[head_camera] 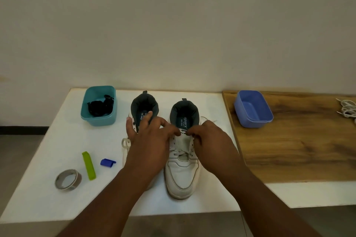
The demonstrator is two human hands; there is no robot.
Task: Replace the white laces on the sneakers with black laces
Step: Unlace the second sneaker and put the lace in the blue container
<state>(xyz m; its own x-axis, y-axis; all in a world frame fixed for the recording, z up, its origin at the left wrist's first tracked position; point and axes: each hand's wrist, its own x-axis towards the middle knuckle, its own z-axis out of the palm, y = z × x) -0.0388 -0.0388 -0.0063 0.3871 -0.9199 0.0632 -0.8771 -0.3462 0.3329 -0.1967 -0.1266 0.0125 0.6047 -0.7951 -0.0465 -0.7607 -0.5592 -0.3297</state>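
Note:
Two white sneakers stand side by side on the white table [57, 159], toes toward me. The right sneaker [182, 175] carries a white lace [182, 153] crossed over its tongue. My left hand [148, 146] lies over the left sneaker [144, 109], hiding most of it, and its fingertips pinch the right sneaker's lace at the top eyelets. My right hand [210, 144] pinches the same lace from the other side. Black laces [100, 107] lie coiled in a teal tub [99, 119] at the back left.
A green strip [89, 165], a small blue clip [107, 162] and a roll of tape [68, 179] lie front left. A blue tub [253, 108] sits on the wooden board [298, 150] at right, with white cords [347, 109] at the far right edge.

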